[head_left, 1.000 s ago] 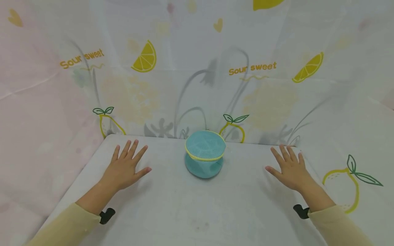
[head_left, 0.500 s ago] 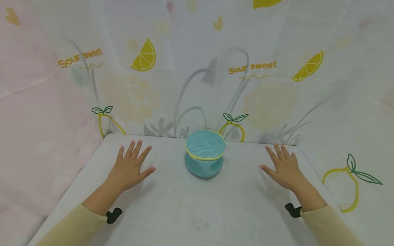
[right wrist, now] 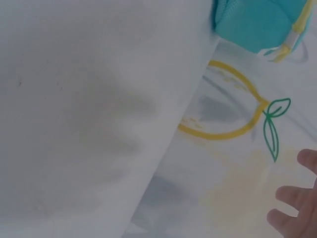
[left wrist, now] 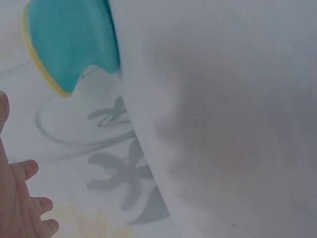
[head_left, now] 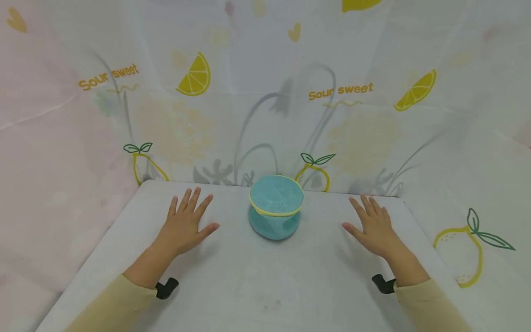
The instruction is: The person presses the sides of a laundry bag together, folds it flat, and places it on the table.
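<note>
Hands [head_left: 182, 229] [head_left: 375, 234] either side of mesh bag [head_left: 276, 198]

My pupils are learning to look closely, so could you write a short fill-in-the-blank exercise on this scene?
1. The thin curved trim on the round teal mesh bag is ____.
2. Of the bare left hand and bare right hand, ____ touches the bag.
3. The pale printed cloth backdrop reads "Sour ____".

Missing words: yellow; neither; sweet.
</note>
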Available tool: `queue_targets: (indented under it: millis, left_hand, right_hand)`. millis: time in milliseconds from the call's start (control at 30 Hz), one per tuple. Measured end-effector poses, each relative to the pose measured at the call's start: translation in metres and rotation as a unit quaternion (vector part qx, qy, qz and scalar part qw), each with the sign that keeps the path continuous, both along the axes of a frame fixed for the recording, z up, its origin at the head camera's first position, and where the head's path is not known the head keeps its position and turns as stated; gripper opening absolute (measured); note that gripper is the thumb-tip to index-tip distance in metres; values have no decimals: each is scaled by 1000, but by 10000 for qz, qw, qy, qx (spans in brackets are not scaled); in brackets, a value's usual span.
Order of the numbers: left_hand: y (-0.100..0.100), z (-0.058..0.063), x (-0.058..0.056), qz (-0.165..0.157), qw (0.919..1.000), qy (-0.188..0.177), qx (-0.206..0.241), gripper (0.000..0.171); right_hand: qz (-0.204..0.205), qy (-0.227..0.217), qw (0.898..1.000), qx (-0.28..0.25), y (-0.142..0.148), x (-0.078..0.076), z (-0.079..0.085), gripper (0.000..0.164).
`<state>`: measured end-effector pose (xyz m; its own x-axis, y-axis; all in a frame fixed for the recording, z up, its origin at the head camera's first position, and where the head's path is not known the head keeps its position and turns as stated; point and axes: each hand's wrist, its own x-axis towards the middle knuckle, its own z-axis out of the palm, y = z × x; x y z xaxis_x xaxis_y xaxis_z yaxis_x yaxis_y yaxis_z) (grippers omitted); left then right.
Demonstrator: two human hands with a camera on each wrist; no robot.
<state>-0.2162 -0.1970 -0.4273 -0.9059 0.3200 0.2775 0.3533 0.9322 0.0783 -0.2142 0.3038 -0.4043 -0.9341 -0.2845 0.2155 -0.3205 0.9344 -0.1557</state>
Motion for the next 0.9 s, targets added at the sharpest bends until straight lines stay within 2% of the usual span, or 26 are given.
queue_targets:
  millis: [133,400,633,900]
  left_hand:
    - [8,-1,-1,-104,9999,18,133,81]
    - [21,-3,-8,-273,9981,286,479,78]
    - [33,-4,-14,-367,9950,184,915,75]
    - [47,-5,-21,-500,9897,91,1338,71]
  right_hand:
    - [110,75,9998,-142,-7,-1,-2,74]
    - [239,236,9985,-427,-21,-4,-2,71]
    - [496,285,9951,-803,-34,-9,-1,67]
    - [541,147,9894,-1341,-45,-14,-4,61]
